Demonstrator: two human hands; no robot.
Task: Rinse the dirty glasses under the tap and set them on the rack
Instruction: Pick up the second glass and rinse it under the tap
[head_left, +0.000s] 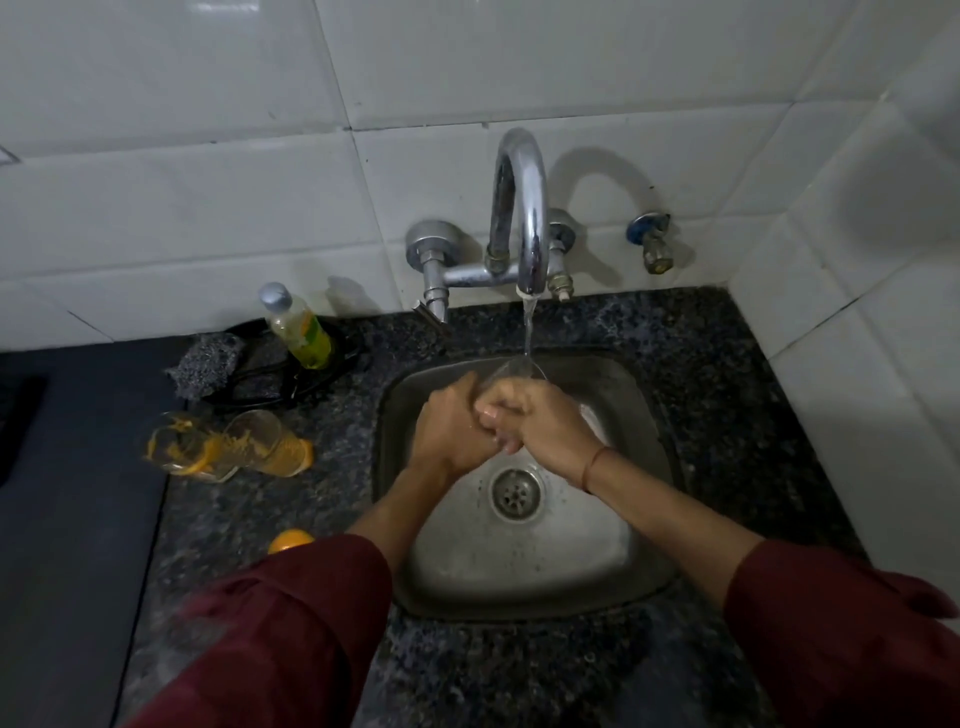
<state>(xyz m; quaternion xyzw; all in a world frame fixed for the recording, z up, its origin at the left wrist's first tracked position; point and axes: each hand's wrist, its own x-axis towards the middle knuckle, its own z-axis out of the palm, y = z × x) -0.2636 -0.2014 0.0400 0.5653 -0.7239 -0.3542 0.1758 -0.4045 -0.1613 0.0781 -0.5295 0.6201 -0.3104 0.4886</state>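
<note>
Honestly not much of the glass (515, 370) can be made out. It's clear, and only the rim and a bit of wall are seen poking out just beyond the fingers (492, 411), right where the water stream (529, 327) from the tap (523, 208) lands. The rest is buried under both hands, and the base can't be seen at all.

The left hand (451, 434) and right hand (543, 428) are pressed together over the sink (644, 395). The fingers of both are curled tight and wrapped round the glass, though exactly where skin meets glass is hidden by the knuckles. From the bit that shows, the glass is tilted, with its long axis running from the fingers away toward the wall and its mouth pointed up into the stream.

Well apart to the left of the fingers, on the dark speckled bench (322, 499), two dirty glasses (270, 439) are lying on their sides, smeared with orange pulp. Whether they're touching or just overlapping can't be told. Beyond those, a yellow-green soap bottle (300, 327) and a grey scrubber (205, 364) are parked by the tiles.

An orange bit (291, 540) is partly cut off by the left sleeve (291, 623). The drain (517, 491) is seen on the near side of the fingers, down in the basin. A thin band (592, 467) is worn on the right wrist.
</note>
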